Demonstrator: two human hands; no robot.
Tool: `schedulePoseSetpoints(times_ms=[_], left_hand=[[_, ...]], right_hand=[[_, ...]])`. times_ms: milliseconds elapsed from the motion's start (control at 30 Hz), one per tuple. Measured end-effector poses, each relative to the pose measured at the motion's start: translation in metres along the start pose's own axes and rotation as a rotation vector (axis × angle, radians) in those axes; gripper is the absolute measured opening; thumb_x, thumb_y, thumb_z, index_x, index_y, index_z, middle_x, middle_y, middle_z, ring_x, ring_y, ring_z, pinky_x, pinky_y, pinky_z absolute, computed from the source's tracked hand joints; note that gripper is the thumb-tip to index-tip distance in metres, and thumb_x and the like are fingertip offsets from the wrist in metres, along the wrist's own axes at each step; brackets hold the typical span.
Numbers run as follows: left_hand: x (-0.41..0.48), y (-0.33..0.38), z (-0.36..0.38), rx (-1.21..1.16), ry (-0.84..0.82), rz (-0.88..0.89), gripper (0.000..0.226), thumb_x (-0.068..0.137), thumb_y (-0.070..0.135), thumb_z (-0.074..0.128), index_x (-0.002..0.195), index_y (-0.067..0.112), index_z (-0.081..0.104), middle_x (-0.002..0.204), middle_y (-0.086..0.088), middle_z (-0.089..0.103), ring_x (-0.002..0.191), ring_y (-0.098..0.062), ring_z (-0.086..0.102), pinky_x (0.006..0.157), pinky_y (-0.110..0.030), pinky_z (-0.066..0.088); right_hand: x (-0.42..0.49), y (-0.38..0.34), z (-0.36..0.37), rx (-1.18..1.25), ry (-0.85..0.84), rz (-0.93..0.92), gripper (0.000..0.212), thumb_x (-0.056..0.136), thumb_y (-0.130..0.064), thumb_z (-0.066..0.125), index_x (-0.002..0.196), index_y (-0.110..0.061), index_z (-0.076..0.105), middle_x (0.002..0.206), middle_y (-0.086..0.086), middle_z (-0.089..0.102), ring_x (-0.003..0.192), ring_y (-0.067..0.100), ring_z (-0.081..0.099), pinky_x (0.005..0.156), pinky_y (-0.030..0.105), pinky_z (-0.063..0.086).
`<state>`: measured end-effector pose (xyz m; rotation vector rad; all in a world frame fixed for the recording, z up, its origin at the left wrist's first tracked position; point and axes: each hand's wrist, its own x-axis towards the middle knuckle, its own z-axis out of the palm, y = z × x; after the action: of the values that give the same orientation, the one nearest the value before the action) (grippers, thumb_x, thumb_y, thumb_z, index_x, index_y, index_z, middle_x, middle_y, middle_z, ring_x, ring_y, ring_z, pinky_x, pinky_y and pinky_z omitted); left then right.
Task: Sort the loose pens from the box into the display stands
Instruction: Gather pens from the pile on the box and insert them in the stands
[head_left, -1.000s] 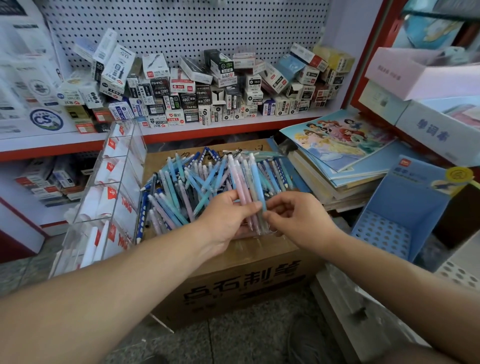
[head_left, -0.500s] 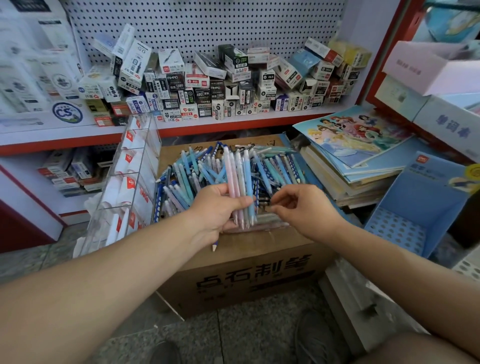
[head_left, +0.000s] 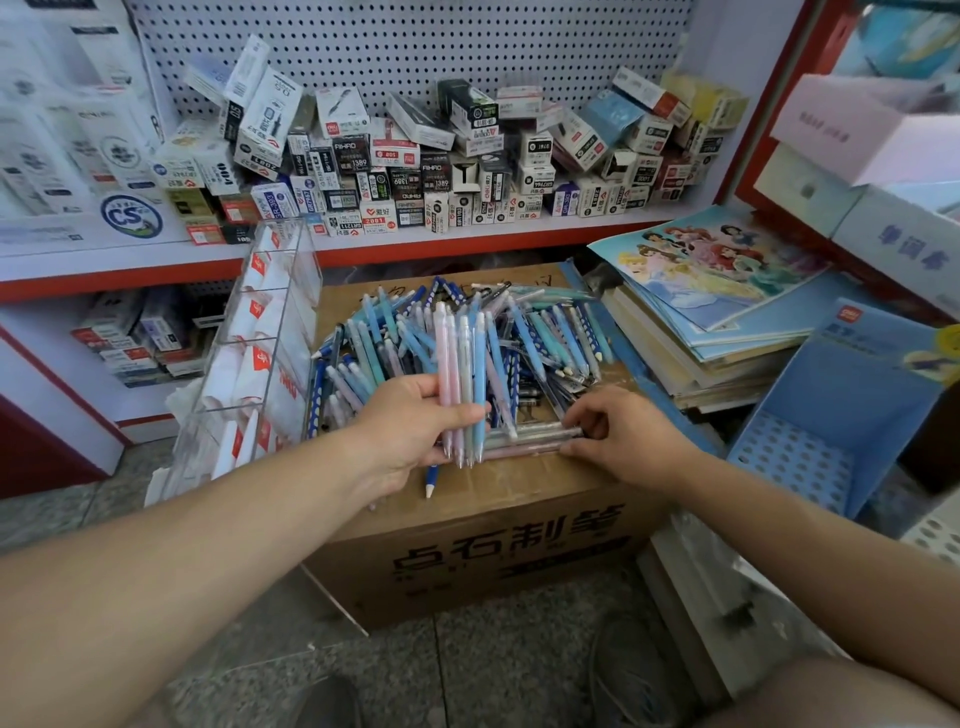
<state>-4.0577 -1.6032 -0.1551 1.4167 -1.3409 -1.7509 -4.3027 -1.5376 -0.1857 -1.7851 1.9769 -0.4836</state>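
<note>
Upright, tips down – pen bundle gripped in left hand

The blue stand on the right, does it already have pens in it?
No. The blue stand shows only its bare holes, while the left hand holds a bunch of pens.

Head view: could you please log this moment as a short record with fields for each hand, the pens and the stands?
left hand: grips an upright bundle of pastel pens
right hand: fingers on pens lying flat at the near edge of the pile
pen pile: loose, on top of the cardboard box
blue stand: right of box, holes empty
clear stand: left of box, compartments hold white packets
</note>
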Motion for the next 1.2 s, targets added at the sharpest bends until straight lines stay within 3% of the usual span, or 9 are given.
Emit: schedulePoseSetpoints(times_ms=[267,400,567,700,833,967,1033,1133,1200], left_hand=[[-0.001,-0.004,0.005,-0.003,-0.051,-0.010,0.021,0.086,-0.001,0.074,0.102,0.013,0.071,0.094,-0.009,0.078,0.091,-0.023,0.075,0.079,-0.042,0.062],[-0.001,-0.006,0.008,0.003,-0.071,-0.011,0.021,0.087,-0.001,0.074,0.103,0.013,0.071,0.086,-0.004,0.078,0.087,-0.022,0.074,0.083,-0.044,0.062],[-0.002,-0.008,0.011,0.029,-0.082,-0.020,0.023,0.087,-0.001,0.074,0.105,0.013,0.070,0.091,-0.007,0.079,0.085,-0.023,0.075,0.079,-0.041,0.062],[-0.003,-0.006,0.014,0.009,-0.098,-0.019,0.023,0.087,-0.003,0.073,0.105,0.013,0.070,0.091,-0.006,0.080,0.088,-0.023,0.077,0.077,-0.041,0.063],[-0.005,-0.004,0.021,0.032,-0.085,-0.015,0.029,0.086,0.001,0.076,0.111,0.013,0.070,0.099,-0.007,0.079,0.099,-0.025,0.075,0.092,-0.049,0.059],[-0.008,0.000,0.033,0.029,-0.080,0.008,0.032,0.084,0.003,0.077,0.115,0.010,0.069,0.100,-0.009,0.079,0.094,-0.023,0.076,0.085,-0.044,0.061],[-0.011,0.004,0.041,0.049,-0.091,0.037,0.028,0.084,0.005,0.077,0.111,0.013,0.070,0.100,-0.008,0.078,0.097,-0.026,0.075,0.092,-0.049,0.059],[-0.018,0.012,0.062,0.078,-0.138,0.101,0.025,0.085,0.006,0.077,0.107,0.016,0.071,0.101,-0.009,0.078,0.101,-0.030,0.074,0.097,-0.054,0.055],[-0.024,0.020,0.083,0.086,-0.198,0.140,0.027,0.085,0.005,0.076,0.110,0.015,0.071,0.101,-0.009,0.079,0.101,-0.030,0.074,0.090,-0.050,0.059]], right_hand=[[-0.003,0.000,-0.003,0.082,0.014,0.027,0.014,0.087,-0.027,0.079,0.094,-0.030,0.067,0.093,-0.011,0.063,0.085,0.003,0.058,0.067,0.013,0.042],[-0.005,0.000,-0.013,0.139,0.033,0.018,0.008,0.090,-0.027,0.076,0.097,-0.029,0.072,0.092,-0.012,0.066,0.082,0.001,0.059,0.065,0.008,0.044],[-0.011,0.004,-0.027,0.369,0.039,0.111,0.007,0.093,-0.025,0.072,0.100,-0.023,0.072,0.086,0.002,0.074,0.076,0.017,0.070,0.073,0.030,0.058],[-0.014,0.007,-0.033,0.644,0.077,0.216,0.007,0.096,-0.017,0.068,0.101,-0.012,0.070,0.095,0.015,0.073,0.079,0.022,0.071,0.075,0.034,0.061],[-0.016,0.006,-0.041,0.785,0.179,0.247,0.008,0.097,-0.013,0.067,0.099,-0.006,0.068,0.090,0.016,0.071,0.079,0.021,0.070,0.067,0.030,0.060],[-0.025,0.004,-0.052,0.801,0.276,0.246,0.010,0.098,-0.015,0.067,0.098,-0.005,0.067,0.085,0.011,0.072,0.077,0.021,0.070,0.069,0.031,0.061],[-0.037,0.004,-0.057,0.791,0.325,0.244,0.010,0.097,-0.014,0.068,0.100,-0.004,0.067,0.082,0.010,0.072,0.077,0.021,0.072,0.075,0.034,0.063],[-0.071,0.004,-0.070,0.745,0.424,0.222,0.009,0.095,-0.012,0.070,0.102,-0.006,0.067,0.082,0.010,0.073,0.074,0.016,0.073,0.070,0.025,0.061],[-0.100,0.009,-0.080,0.695,0.510,0.219,0.006,0.094,-0.012,0.072,0.098,-0.009,0.069,0.080,0.007,0.074,0.073,0.013,0.073,0.068,0.021,0.060]])
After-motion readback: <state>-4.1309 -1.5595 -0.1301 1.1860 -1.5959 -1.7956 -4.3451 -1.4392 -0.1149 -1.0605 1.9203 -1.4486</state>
